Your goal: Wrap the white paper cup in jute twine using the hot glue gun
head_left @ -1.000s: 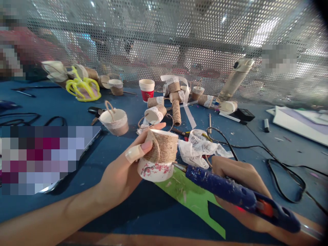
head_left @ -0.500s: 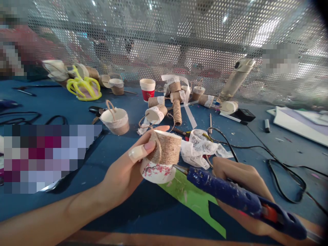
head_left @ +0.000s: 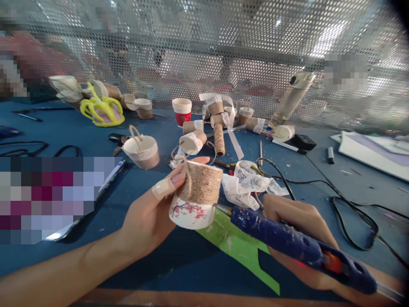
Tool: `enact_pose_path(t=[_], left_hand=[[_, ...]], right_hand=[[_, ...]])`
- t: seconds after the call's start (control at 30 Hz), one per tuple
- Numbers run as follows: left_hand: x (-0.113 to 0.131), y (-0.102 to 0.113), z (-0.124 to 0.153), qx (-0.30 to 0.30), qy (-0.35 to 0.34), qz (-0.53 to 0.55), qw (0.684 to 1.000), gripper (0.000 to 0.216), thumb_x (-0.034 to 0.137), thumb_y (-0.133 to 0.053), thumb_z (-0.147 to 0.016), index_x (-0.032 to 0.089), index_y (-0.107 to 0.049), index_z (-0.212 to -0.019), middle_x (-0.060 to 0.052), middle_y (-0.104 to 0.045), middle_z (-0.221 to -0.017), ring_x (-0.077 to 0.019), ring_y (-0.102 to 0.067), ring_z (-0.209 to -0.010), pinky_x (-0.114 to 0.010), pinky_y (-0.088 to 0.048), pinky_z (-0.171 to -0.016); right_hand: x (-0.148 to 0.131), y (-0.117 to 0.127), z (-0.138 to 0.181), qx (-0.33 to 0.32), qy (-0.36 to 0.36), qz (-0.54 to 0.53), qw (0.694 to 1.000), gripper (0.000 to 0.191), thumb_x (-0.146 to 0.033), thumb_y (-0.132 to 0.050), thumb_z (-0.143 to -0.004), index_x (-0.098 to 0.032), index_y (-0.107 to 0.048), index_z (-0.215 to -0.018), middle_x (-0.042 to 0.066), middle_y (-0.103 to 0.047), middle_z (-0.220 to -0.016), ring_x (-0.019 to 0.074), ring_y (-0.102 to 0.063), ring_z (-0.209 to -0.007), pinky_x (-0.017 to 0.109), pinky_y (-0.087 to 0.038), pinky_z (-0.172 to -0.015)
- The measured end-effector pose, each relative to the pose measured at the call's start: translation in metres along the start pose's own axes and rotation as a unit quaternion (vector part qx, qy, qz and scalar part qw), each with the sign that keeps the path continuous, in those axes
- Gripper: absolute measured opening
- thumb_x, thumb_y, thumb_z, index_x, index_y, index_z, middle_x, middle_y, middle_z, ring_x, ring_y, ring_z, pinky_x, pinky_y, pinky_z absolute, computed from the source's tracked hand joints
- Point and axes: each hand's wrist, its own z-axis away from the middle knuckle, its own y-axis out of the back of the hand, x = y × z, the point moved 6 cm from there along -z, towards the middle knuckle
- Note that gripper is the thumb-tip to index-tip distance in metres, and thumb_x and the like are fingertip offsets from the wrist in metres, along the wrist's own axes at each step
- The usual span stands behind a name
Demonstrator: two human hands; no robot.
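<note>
My left hand (head_left: 150, 204), with a bandage on its thumb, is closed around a paper cup (head_left: 191, 214) held tilted. Brown twine (head_left: 204, 183) is wound around one part of the cup; the bare part is white with pink blossoms. A loose length of twine hangs by my thumb. My right hand (head_left: 297, 230) grips a blue hot glue gun (head_left: 275, 234), whose metal nozzle touches or nearly touches the cup at the edge of the twine. Under the nozzle lies a green strip (head_left: 239, 251) on the blue table. White lace (head_left: 244, 183) lies behind my right hand.
Behind stand a twine-wrapped basket cup (head_left: 142, 151), red paper cups (head_left: 182, 113), a twine spool (head_left: 219, 140) and several small wrapped cups. A black cord (head_left: 335, 200) loops at right. A bottle (head_left: 292, 96) leans against the perforated metal panel (head_left: 191, 51).
The cup and my left hand have shifted slightly left, and the cup has turned a little. The glue gun has followed, its nozzle still at the twine's edge. The view has shifted slightly.
</note>
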Motion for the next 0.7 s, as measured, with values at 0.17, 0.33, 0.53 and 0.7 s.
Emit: enact_pose_path(t=[0.17, 0.33, 0.53, 0.7], left_hand=[[-0.001, -0.001, 0.0, 0.007, 0.006, -0.002, 1.0, 0.032, 0.046, -0.075, -0.078, 0.028, -0.08, -0.105, -0.002, -0.079, -0.106, -0.0284, -0.067, -0.113, -0.035, -0.052, -0.092], [-0.0011, -0.0024, -0.0018, -0.024, -0.012, -0.012, 1.0, 0.03, 0.047, -0.072, -0.082, 0.03, -0.08, -0.105, -0.001, -0.08, -0.097, -0.0271, -0.068, -0.108, -0.033, -0.052, -0.087], [-0.0051, 0.0, -0.0017, -0.025, 0.007, -0.029, 0.999, 0.033, 0.045, -0.065, -0.086, 0.032, -0.078, -0.112, -0.001, -0.079, -0.096, -0.0313, -0.067, -0.116, -0.044, -0.05, -0.098], [-0.0008, 0.0021, -0.0002, 0.005, 0.005, -0.012, 1.0, 0.035, 0.045, -0.066, -0.084, 0.027, -0.08, -0.11, -0.002, -0.081, -0.111, -0.0306, -0.067, -0.117, -0.039, -0.052, -0.095]], right_hand=[[0.0007, -0.0028, 0.0, -0.005, 0.007, -0.005, 1.0, 0.027, -0.021, -0.061, -0.076, -0.024, -0.034, -0.074, -0.006, -0.039, -0.068, 0.0114, -0.035, -0.057, 0.025, -0.026, -0.053], [-0.0013, -0.0043, -0.001, -0.02, 0.012, 0.001, 1.0, 0.028, -0.021, -0.059, -0.08, -0.025, -0.032, -0.074, -0.005, -0.037, -0.067, 0.0125, -0.035, -0.056, 0.026, -0.027, -0.052], [-0.0057, -0.0026, -0.0023, -0.011, 0.012, 0.015, 1.0, 0.026, -0.017, -0.055, -0.085, -0.025, -0.032, -0.075, -0.004, -0.037, -0.068, 0.0134, -0.036, -0.059, 0.027, -0.028, -0.054], [0.001, -0.0032, 0.0003, -0.019, 0.014, 0.009, 1.0, 0.028, -0.021, -0.062, -0.08, -0.024, -0.034, -0.075, -0.005, -0.038, -0.068, 0.0118, -0.035, -0.057, 0.025, -0.027, -0.053]])
